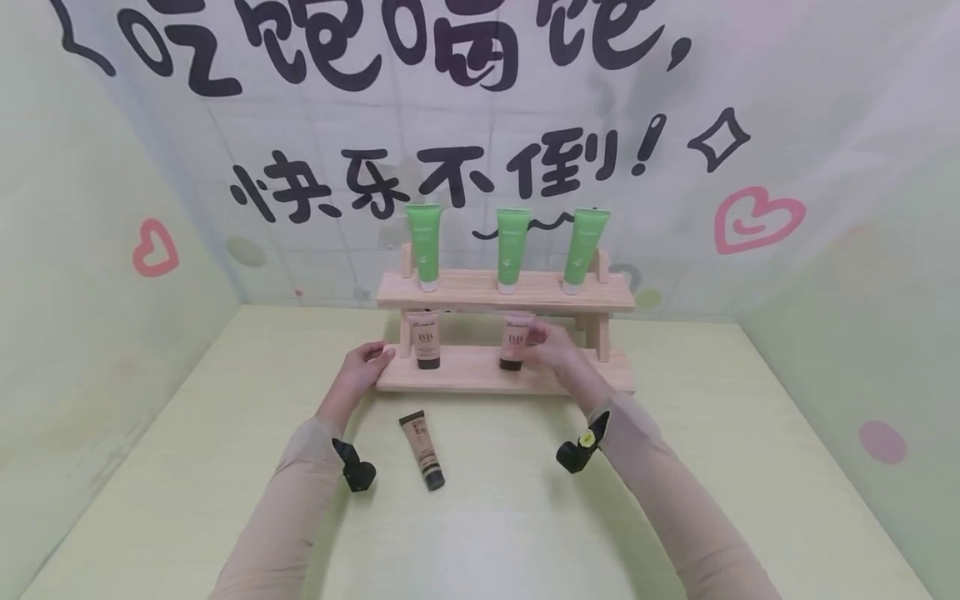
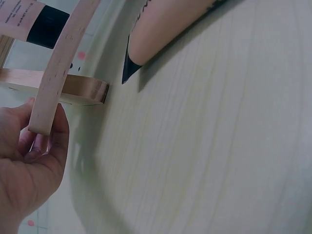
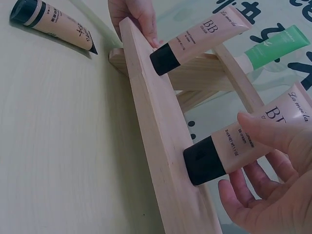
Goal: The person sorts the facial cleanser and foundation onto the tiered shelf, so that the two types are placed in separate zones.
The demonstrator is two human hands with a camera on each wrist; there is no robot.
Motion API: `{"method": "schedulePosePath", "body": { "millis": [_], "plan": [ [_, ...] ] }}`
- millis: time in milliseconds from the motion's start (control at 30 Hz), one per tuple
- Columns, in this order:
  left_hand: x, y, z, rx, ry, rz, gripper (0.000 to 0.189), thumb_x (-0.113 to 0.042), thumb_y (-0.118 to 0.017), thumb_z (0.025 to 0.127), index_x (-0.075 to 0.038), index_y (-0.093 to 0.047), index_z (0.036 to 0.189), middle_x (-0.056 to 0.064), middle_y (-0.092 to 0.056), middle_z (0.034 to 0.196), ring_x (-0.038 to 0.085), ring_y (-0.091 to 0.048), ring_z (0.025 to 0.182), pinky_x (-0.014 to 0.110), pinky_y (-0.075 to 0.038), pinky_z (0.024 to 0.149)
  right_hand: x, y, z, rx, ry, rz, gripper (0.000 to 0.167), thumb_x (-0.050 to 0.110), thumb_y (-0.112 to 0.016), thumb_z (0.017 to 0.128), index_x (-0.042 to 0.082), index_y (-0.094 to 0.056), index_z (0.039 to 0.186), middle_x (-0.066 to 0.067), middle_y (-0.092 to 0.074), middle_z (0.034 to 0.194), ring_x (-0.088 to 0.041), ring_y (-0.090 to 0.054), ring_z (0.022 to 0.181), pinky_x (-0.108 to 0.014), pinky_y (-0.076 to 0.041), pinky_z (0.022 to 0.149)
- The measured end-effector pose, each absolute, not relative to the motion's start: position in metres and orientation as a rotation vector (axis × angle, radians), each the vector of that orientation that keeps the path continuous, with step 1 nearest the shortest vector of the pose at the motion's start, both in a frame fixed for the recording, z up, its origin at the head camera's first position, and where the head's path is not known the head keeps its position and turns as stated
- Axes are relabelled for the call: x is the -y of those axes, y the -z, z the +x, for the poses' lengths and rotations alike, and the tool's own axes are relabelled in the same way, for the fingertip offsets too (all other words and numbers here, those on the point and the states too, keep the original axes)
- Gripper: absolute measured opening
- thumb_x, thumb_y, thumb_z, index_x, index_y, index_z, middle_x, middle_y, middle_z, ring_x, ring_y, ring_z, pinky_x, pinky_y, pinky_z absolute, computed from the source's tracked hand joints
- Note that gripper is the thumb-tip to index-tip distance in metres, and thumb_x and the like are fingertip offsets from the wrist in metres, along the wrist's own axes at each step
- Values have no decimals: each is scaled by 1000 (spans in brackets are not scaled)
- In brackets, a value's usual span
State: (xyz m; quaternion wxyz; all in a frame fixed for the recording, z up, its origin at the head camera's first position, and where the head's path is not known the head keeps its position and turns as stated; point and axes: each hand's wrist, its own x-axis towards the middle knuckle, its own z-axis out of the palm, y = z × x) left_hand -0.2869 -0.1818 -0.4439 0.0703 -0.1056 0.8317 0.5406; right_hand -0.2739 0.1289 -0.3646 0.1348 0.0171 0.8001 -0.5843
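My right hand [image 1: 558,357] holds a pink BB cream tube [image 1: 514,333] upright on the lower tier of a wooden two-tier rack [image 1: 465,380]. In the right wrist view the thumb lies across the tube's front, the fingers are behind it, and its black cap touches the board. At the rack's left end, my left hand [image 1: 363,368] grips the lower board, thumb on one side and fingers on the other, as the left wrist view shows. Between the hands, a second pink BB cream tube [image 1: 427,337] stands on its cap on that tier.
Along the upper tier stand a left green tube [image 1: 426,246], a middle green tube [image 1: 512,250] and a right green tube [image 1: 585,250]. A beige tube with a dark cap [image 1: 422,448] lies on the table [image 1: 510,508] before the rack. Behind is a printed backdrop [image 1: 315,125].
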Motion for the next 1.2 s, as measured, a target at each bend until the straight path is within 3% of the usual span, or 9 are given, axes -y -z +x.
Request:
{"method": "schedulePosePath", "body": {
  "millis": [333, 667, 833, 1000, 1200],
  "plan": [
    [180, 446, -286, -2480, -1647, -330, 53, -31, -48, 95, -1, -36, 137, 22, -44, 136, 34, -42, 126, 42, -36, 106, -133, 369, -267, -2218, 1730, 152, 68, 8, -67, 80, 3, -33, 139, -21, -44, 135, -34, -47, 121, -37, -46, 96],
    [180, 444, -285, -2481, -1624, -317, 54, -31, -45, 96, -1, -33, 139, 22, -42, 138, 33, -44, 125, 42, -37, 105, -138, 381, -259, -2178, 1729, 263, 56, 10, -67, 81, -1, -40, 129, -19, -51, 123, -17, -59, 91, -30, -52, 87],
    [182, 442, -286, -2483, -1627, -323, 54, -32, -46, 96, -3, -34, 139, 21, -41, 138, 33, -42, 127, 43, -36, 105, -136, 381, -254, -2210, 1677, 226, 52, 16, -67, 81, -2, -46, 125, -17, -53, 119, -15, -58, 88, -25, -52, 79],
    [182, 441, -285, -2493, -1613, -321, 54, -32, -46, 96, -2, -34, 139, 21, -42, 138, 33, -42, 127, 43, -36, 106, -132, 383, -246, -2194, 1613, 123, 48, 19, -65, 83, -1, -50, 123, -15, -59, 112, -13, -61, 83, -31, -54, 80],
    [181, 442, -285, -2488, -1613, -319, 54, -32, -46, 95, -2, -34, 139, 21, -41, 139, 33, -42, 127, 43, -36, 106, -125, 387, -240, -2131, 1595, 17, 43, 19, -63, 85, -3, -52, 121, -12, -63, 104, -26, -62, 95, -37, -53, 84]
  ]
}}
